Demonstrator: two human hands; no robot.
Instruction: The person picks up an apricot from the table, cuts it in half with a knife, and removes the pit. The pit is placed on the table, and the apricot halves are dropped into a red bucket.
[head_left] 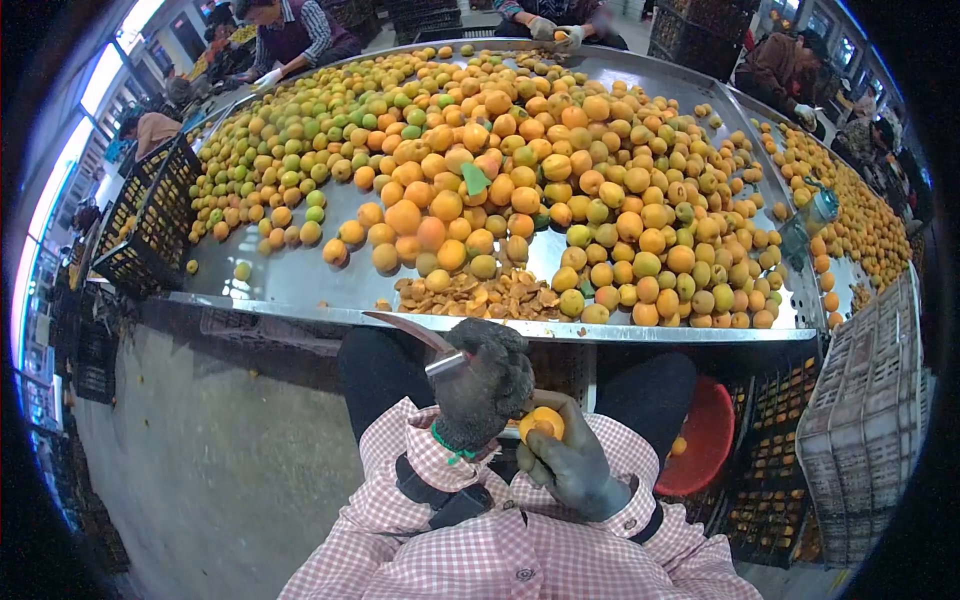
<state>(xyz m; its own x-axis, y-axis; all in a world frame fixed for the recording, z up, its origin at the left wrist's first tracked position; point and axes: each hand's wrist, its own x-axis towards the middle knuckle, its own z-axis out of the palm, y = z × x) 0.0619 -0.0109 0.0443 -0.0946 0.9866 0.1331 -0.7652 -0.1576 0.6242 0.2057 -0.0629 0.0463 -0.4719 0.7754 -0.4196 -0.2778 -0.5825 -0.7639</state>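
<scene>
My left hand (pixel 485 385), in a dark knit glove with a green cuff edge, is closed around a knife (pixel 415 330). Its curved blade points up and left, and a metal collar shows at the handle. Close beside it on the right, my right hand (pixel 580 470), in a grey glove, grips an apricot (pixel 541 424) in its fingers. A brownish spot shows on the near side of that fruit. Both hands are above my lap, in front of the metal table (pixel 290 275). On the table's near edge lies a heap of cut apricot pieces (pixel 480 297), with whole apricots (pixel 430 190) piled behind.
A black crate (pixel 150 220) stands at the table's left end. On the right are a grey-white crate (pixel 865 420), a red basin (pixel 700 440) and stacked dark crates of fruit (pixel 770 500). A clear bottle (pixel 815 210) lies near the table divider. Several people work around the tables.
</scene>
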